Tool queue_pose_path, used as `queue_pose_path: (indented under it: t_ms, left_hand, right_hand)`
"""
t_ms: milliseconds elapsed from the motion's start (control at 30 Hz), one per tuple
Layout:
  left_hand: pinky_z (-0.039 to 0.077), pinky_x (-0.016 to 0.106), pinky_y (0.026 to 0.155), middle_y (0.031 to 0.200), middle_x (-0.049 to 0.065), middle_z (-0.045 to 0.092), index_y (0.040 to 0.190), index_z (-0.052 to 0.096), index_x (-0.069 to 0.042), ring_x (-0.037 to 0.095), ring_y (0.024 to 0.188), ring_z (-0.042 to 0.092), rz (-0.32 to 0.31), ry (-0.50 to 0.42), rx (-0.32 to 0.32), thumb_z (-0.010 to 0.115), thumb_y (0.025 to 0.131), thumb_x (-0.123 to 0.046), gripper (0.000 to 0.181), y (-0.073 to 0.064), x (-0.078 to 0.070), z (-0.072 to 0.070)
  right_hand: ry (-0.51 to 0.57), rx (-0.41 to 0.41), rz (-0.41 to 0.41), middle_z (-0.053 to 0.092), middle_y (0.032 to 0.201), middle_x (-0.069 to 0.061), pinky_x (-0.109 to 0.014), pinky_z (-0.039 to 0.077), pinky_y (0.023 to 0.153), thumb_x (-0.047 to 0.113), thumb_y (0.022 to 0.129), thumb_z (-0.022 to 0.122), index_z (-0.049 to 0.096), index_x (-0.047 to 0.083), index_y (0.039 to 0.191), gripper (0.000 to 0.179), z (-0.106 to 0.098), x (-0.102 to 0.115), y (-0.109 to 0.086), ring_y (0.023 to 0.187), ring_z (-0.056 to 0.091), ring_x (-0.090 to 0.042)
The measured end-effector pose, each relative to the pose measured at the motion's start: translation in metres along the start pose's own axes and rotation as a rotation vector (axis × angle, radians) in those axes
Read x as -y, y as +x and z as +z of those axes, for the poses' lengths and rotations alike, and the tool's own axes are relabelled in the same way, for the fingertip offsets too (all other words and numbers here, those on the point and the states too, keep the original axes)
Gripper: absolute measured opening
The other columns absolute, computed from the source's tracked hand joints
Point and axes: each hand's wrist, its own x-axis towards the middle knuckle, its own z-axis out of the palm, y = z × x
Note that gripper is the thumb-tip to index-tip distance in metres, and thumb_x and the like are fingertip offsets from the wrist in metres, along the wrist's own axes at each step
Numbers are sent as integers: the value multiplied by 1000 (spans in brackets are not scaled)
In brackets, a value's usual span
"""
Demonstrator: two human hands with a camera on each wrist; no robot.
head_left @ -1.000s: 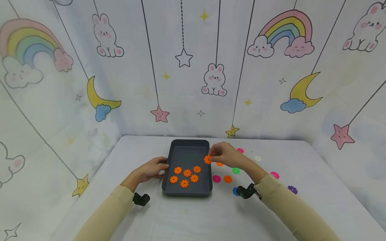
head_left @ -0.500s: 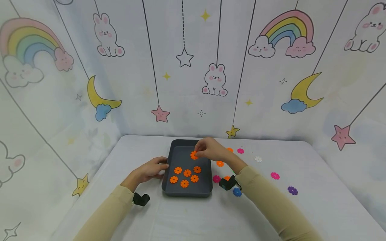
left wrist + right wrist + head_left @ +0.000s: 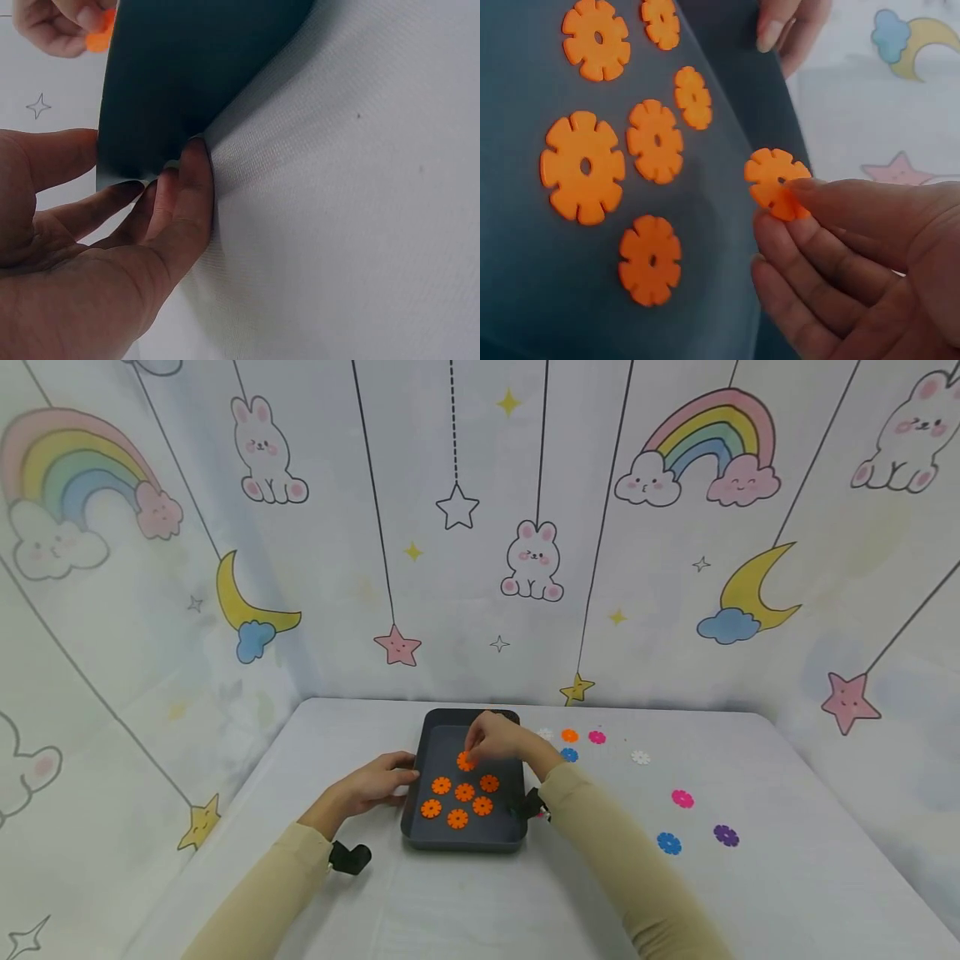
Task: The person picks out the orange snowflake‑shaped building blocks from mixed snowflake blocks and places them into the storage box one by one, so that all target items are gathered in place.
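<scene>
A dark grey tray holds several orange notched discs with a centre hole, such as one orange disc in the right wrist view. My left hand grips the tray's left side, its thumb at the rim and its fingertips against the outer wall. Over the tray my right hand pinches another orange disc between thumb and fingers. That disc hangs above the flat ones, behind them in the head view. Whether it touches the tray floor cannot be told.
Loose discs lie right of the tray on the white cloth: an orange disc, a pink disc, a blue disc, a purple disc and a white disc. My right sleeve covers part of that area.
My right hand has carried the orange disc leftward from the tray's right rim to over its middle. The left hand stays at the tray's side. The right sleeve now covers different loose discs.
</scene>
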Motion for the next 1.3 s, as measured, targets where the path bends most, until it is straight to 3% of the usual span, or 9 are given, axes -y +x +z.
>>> queue_pose_path:
  t_ms: [167,500,700,1000,1300]
  left_hand:
    - [53,51,103,158,25,37,156,34,2,38,136,49,2,2,2,53,106,-13,55,1,1,0]
    - [54,52,102,159,25,37,156,34,2,38,136,49,1,2,4,54,106,-13,56,0,-1,2]
    - [53,52,103,159,25,37,156,33,3,38,137,49,5,-5,13,53,106,-13,56,0,-3,3]
    - [53,51,103,159,25,36,155,33,3,38,137,48,7,-2,23,53,106,-13,55,1,-3,1]
    - [54,51,102,159,28,35,155,32,5,41,139,45,4,3,23,52,107,-13,55,1,-1,0]
  right_hand:
    - [-1,12,70,76,89,-7,-32,60,76,0,93,69,74,0,99,8,9,-5,9,79,71,-17]
    - [-82,-5,172,72,83,-3,-29,56,69,2,89,74,75,6,92,5,19,-11,18,75,64,-16]
    - [-156,-2,169,71,86,0,-28,54,70,7,87,79,76,9,94,8,24,-9,24,77,62,-15]
    - [-201,-5,183,71,109,-7,-36,58,85,13,92,77,74,6,110,20,24,-5,23,94,65,-21]
    - [-228,-18,54,68,122,-12,-38,56,95,13,93,76,67,1,126,36,1,4,3,112,63,-27]
